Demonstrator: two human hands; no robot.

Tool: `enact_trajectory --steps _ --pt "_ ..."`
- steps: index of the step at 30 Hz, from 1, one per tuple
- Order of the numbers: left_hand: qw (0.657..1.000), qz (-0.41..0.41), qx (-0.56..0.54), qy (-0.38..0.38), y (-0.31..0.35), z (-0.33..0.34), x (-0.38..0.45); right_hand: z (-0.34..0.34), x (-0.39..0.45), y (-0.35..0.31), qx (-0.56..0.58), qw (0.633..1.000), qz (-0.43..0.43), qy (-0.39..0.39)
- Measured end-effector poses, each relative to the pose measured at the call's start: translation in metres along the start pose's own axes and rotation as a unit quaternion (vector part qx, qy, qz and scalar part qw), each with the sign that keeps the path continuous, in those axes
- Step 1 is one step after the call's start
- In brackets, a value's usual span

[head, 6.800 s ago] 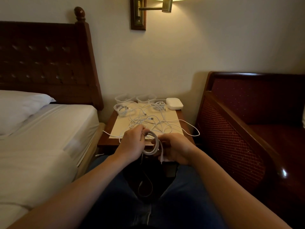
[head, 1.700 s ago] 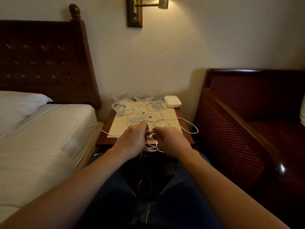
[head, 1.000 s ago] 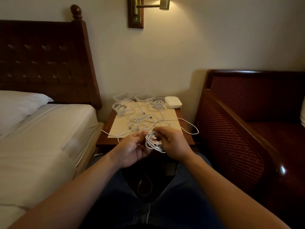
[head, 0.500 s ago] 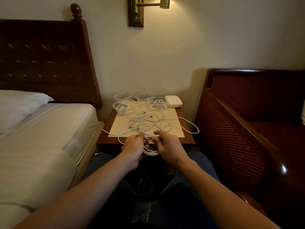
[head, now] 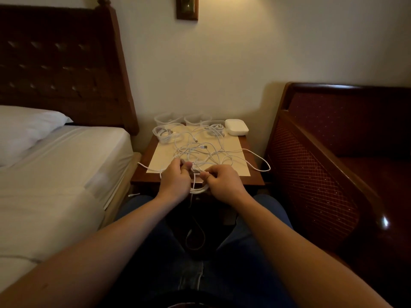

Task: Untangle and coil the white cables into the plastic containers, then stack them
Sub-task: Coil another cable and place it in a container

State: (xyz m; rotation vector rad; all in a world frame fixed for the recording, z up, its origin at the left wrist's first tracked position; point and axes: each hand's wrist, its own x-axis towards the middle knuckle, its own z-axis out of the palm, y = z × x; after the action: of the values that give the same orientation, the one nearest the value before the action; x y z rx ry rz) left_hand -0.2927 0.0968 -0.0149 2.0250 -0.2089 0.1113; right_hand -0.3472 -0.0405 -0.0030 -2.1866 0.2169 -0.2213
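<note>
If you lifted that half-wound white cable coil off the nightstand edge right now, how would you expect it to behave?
Probably floppy: the coil sags in loose loops between the left hand and right hand. It would likely spring open if released, since nothing visibly binds it. Lifting may also drag the tangle, as its strands appear to run into that pile on the nightstand.

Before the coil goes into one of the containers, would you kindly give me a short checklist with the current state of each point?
1. Coil held by both hands: ok. The left hand and right hand grip the white coil at the nightstand's front edge.
2. Coil free of the tangle: not ok; strands run from the hands into the loose cables.
3. Empty container available: ok; the back-left container looks empty.
4. Front-left container free: not ok; it holds a cable.
5. Cable clear of the edge: not ok; a loop overhangs the right side.
</note>
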Motion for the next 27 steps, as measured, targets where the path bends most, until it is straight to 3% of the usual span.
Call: enact_trajectory --steps 2,4,6,8,10,12,15,17,27 --pt "0.998 -0.052 -0.033 -0.011 0.001 0.002 0.008 0.004 0.008 0.002 0.003 1.0 0.006 0.008" --pt "0.977 -0.13 -0.164 -0.035 0.003 0.006 0.012 0.005 0.014 0.003 0.033 0.999 0.027 0.008" --pt "0.91 -0.219 -0.339 -0.092 0.008 0.006 0.014 0.003 0.018 0.003 0.143 0.987 0.065 -0.016" --pt "0.838 -0.27 -0.447 -0.159 0.011 0.0 0.015 -0.001 0.016 0.003 0.31 0.944 0.089 -0.077" --pt "0.806 -0.269 -0.485 -0.205 0.013 -0.004 0.019 -0.002 0.013 0.006 0.422 0.894 0.079 -0.126" --pt "0.828 -0.246 -0.458 -0.209 0.018 -0.006 0.022 -0.002 0.012 0.009 0.439 0.887 0.073 -0.124" --pt "0.925 -0.176 -0.293 -0.167 0.008 -0.003 0.034 -0.003 0.02 0.015 0.35 0.93 0.086 -0.071" --pt "0.953 -0.14 -0.217 -0.162 -0.002 -0.003 0.042 -0.005 0.03 0.018 0.301 0.946 0.102 -0.059" --pt "0.96 -0.155 -0.19 -0.134 -0.025 -0.007 0.085 0.004 0.091 0.019 0.218 0.969 0.11 -0.046"
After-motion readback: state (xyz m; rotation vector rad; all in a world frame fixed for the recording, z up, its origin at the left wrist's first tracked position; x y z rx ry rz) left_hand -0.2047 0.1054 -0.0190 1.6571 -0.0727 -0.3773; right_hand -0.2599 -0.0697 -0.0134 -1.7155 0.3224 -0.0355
